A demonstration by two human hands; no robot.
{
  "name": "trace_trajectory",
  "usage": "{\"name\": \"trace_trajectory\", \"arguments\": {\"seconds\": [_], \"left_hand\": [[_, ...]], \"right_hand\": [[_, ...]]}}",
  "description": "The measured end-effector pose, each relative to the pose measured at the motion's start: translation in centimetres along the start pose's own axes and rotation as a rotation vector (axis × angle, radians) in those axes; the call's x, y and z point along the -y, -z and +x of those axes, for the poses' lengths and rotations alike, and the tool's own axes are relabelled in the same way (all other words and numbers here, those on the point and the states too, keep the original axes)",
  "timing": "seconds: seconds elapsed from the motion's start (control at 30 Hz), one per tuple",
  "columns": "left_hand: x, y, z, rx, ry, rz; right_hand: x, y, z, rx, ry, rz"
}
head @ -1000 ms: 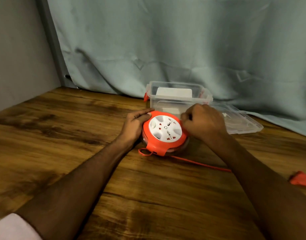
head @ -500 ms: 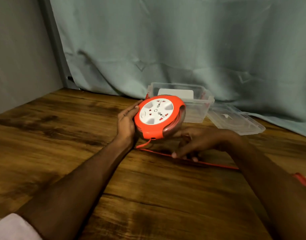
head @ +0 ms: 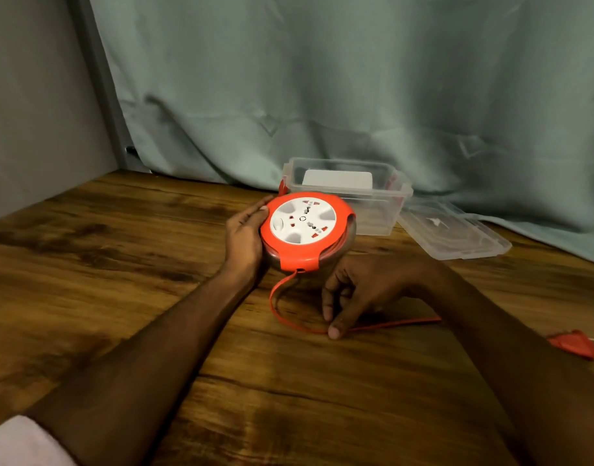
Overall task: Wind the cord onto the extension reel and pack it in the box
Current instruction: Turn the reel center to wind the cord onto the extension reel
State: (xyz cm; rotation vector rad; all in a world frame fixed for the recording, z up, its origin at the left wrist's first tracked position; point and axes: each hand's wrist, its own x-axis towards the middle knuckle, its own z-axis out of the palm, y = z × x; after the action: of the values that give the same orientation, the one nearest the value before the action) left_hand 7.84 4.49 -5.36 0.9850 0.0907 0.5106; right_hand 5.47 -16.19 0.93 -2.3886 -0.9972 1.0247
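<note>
Reel tilted, clasped in left hand; right hand pinching cord.

Reel before box, lid right, plug far right.

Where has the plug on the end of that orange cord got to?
The plug lies on the wooden table at the far right, just beyond the right forearm.

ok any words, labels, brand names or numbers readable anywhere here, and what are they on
None can be read.
Extension reel white socket face: small marks by the sockets, too blurred to read.
Clear plastic box: a white panel at its back, no text legible.
Box lid: a pale mark, unreadable.
</note>
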Motion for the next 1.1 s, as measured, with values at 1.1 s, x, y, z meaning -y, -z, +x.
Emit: {"name": "trace_trajectory", "arguments": {"seconds": [1.1], "left_hand": [[0.5, -0.1, -1.4, 0.47, 0.01, 0.539]], "right_hand": [[-0.9, 3.0, -1.9, -0.62, -0.013, -0.549]]}}
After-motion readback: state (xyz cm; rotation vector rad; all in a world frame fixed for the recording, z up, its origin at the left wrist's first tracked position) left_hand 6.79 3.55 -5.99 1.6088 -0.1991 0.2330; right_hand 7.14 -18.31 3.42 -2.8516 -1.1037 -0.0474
